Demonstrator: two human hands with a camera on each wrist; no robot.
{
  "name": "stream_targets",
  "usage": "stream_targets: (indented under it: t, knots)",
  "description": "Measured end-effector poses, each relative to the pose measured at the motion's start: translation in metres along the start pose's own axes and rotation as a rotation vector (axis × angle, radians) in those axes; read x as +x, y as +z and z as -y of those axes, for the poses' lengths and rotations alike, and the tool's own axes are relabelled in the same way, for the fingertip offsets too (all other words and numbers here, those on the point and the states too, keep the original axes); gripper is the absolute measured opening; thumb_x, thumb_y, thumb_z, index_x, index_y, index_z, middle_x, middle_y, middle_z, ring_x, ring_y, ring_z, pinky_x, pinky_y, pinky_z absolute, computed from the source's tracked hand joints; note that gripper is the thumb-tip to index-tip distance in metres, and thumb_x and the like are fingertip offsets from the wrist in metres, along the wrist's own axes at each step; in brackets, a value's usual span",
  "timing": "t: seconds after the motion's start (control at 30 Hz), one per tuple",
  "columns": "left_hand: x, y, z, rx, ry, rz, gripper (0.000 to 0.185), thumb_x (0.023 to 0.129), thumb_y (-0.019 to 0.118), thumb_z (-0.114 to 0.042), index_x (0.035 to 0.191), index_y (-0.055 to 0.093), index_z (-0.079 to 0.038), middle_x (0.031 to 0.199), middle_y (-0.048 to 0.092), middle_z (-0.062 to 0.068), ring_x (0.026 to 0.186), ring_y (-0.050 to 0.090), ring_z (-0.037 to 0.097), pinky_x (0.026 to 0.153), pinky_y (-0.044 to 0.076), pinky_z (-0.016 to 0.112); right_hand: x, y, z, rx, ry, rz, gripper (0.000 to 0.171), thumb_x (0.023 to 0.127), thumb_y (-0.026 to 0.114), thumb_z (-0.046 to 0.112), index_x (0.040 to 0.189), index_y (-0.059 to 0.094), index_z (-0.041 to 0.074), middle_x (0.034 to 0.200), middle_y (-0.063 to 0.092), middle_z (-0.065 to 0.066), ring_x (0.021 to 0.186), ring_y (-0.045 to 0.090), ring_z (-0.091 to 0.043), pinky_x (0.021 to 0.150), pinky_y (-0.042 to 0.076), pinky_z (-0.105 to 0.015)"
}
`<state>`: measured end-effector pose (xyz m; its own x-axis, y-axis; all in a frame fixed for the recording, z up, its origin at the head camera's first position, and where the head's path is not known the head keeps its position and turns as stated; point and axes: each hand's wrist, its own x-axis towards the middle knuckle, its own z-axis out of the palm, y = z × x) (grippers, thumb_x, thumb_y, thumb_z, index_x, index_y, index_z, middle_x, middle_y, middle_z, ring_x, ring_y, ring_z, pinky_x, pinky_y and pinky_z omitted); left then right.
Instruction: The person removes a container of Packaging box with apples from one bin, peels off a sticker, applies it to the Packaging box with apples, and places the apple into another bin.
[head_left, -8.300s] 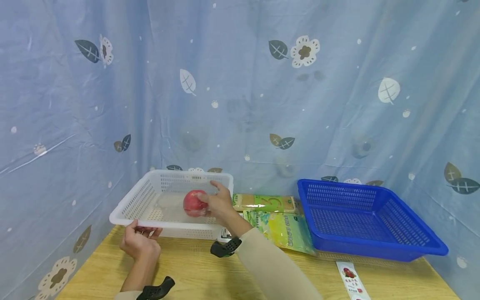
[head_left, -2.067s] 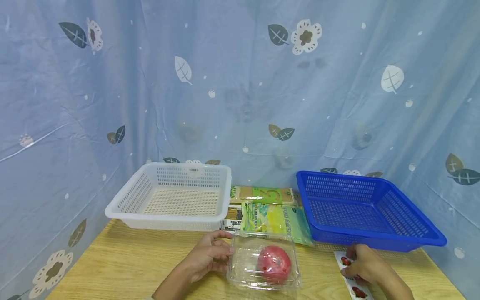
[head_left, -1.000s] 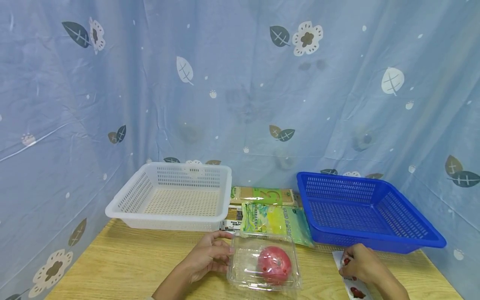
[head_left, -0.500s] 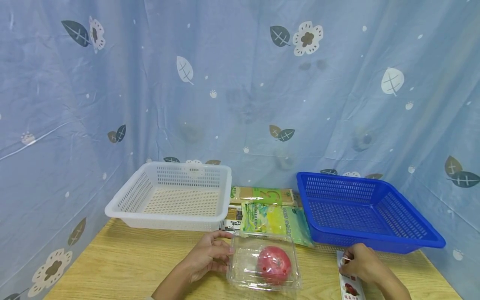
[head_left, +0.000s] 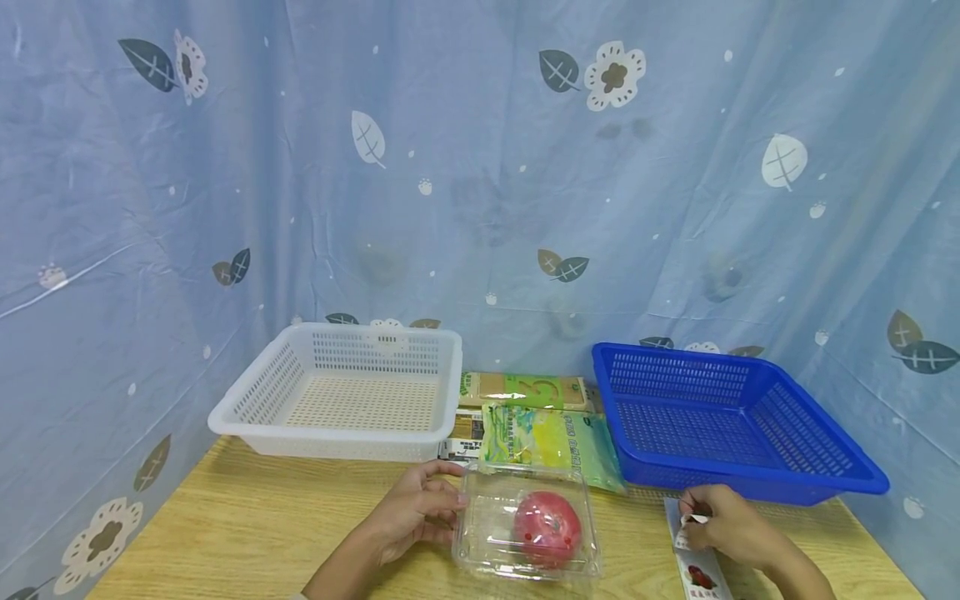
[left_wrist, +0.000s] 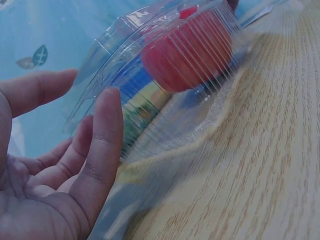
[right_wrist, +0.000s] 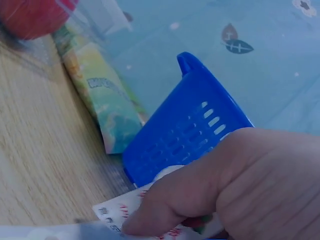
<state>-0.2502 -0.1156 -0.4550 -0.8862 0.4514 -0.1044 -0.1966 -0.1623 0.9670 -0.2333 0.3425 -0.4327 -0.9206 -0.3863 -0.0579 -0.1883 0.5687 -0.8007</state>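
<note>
A clear plastic clamshell box (head_left: 487, 521) lies shut on the wooden table (head_left: 247, 533) with a red round fruit (head_left: 547, 527) inside. My left hand (head_left: 442, 496) rests against the box's left side, thumb at its top edge. In the left wrist view the left hand's fingers (left_wrist: 100, 150) are nearly straight beside the box (left_wrist: 165, 125) and the fruit (left_wrist: 187, 50). My right hand (head_left: 697, 517) pinches a small white sticker at the top of a sticker strip (head_left: 701, 577) lying in front of the blue basket. The right wrist view shows a fingertip (right_wrist: 145, 220) on the strip (right_wrist: 115, 210).
A white basket (head_left: 247, 421) stands at the back left and a blue basket (head_left: 825, 479) at the back right. Between them lie a green-yellow packet (head_left: 547, 442) and a flat green-brown pack (head_left: 525, 390). A blue patterned curtain (head_left: 480, 183) closes in the back and both sides.
Long ago the right hand held the fruit in the white basket; it now sits boxed on the table. In the last second the right hand shifted along the strip and lifted a sticker edge.
</note>
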Motion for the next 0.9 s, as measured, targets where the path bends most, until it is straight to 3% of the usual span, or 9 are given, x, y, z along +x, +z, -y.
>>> stream_targets:
  t: [0.23, 0.37, 0.53, 0.73, 0.9]
  knots:
    - [0.001, 0.001, -0.001, -0.005, 0.001, 0.006, 0.059, 0.088, 0.072, -0.007, 0.138, 0.043, 0.004, 0.087, 0.064, 0.003, 0.07, 0.062, 0.014, 0.06, 0.06, 0.03, -0.002, -0.004, 0.009, 0.043, 0.025, 0.005, 0.011, 0.084, 0.063, -0.006, 0.094, 0.059, -0.005, 0.081, 0.059, -0.004, 0.067, 0.055, -0.009, 0.056, 0.055, -0.03]
    - [0.001, 0.001, -0.001, -0.006, -0.002, 0.005, 0.059, 0.087, 0.072, -0.007, 0.137, 0.043, 0.005, 0.087, 0.064, 0.003, 0.07, 0.062, 0.014, 0.06, 0.061, 0.03, -0.001, -0.006, 0.018, 0.058, 0.028, -0.01, 0.011, 0.09, 0.063, -0.003, 0.099, 0.06, -0.006, 0.088, 0.062, -0.009, 0.067, 0.058, -0.013, 0.056, 0.057, -0.033]
    - [0.001, 0.001, -0.001, -0.002, -0.006, 0.001, 0.061, 0.088, 0.072, -0.008, 0.139, 0.042, 0.005, 0.088, 0.064, 0.004, 0.071, 0.062, 0.014, 0.06, 0.061, 0.03, 0.0, -0.005, 0.033, 0.057, -0.054, -0.013, 0.013, 0.095, 0.058, -0.002, 0.107, 0.063, -0.008, 0.093, 0.066, -0.01, 0.069, 0.062, -0.014, 0.058, 0.058, -0.034]
    - [0.0, 0.0, -0.001, 0.005, -0.009, -0.005, 0.06, 0.088, 0.073, -0.009, 0.139, 0.043, 0.004, 0.09, 0.064, 0.005, 0.071, 0.062, 0.014, 0.06, 0.061, 0.03, 0.002, 0.003, 0.056, 0.065, -0.147, 0.019, 0.022, 0.101, 0.053, 0.0, 0.117, 0.062, -0.011, 0.087, 0.069, -0.008, 0.07, 0.065, -0.02, 0.058, 0.058, -0.036]
    - [0.0, 0.0, -0.001, 0.01, -0.009, -0.007, 0.06, 0.088, 0.074, -0.01, 0.138, 0.044, 0.004, 0.092, 0.064, 0.006, 0.071, 0.062, 0.014, 0.06, 0.061, 0.029, 0.001, 0.011, 0.073, 0.051, -0.163, -0.014, 0.026, 0.103, 0.054, 0.002, 0.125, 0.06, -0.009, 0.094, 0.069, -0.009, 0.071, 0.066, -0.02, 0.058, 0.059, -0.035]
